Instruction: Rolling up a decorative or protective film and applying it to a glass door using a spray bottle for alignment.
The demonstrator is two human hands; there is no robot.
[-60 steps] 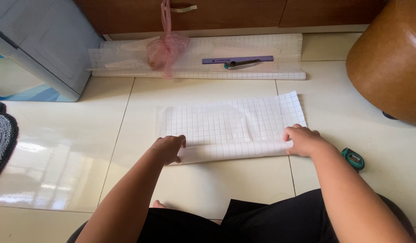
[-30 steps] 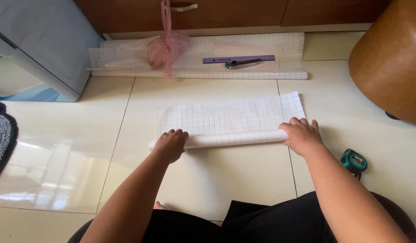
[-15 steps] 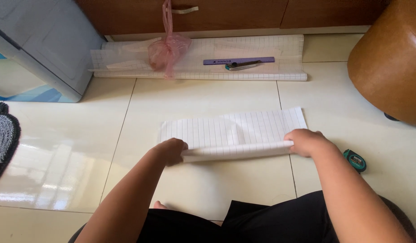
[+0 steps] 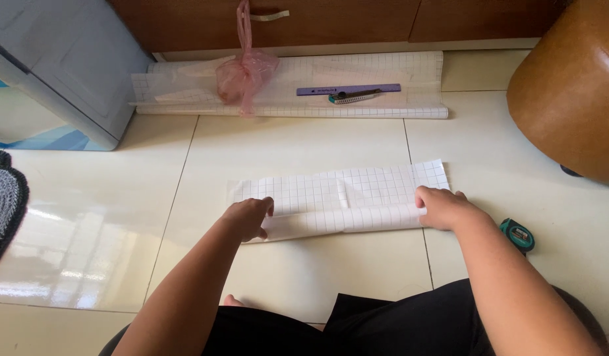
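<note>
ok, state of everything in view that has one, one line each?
gridded sheet: flat on floor, near edge rolled up
left hand: pressing on the roll's left end
right hand: pressing on the roll's right end
long gridded roll: partly unrolled
utility knife: lying on it
pink bag: hanging, tied
tape measure: retracted

Left hand (image 4: 248,217), right hand (image 4: 445,207) pressing ends of rolled gridded sheet (image 4: 344,198) on tiled floor (image 4: 304,145).

gridded sheet (image 4: 357,191): matt paper | floor tiles (image 4: 93,217): glossy, smooth | pouf (image 4: 568,86): brown leather, slight sheen
</note>
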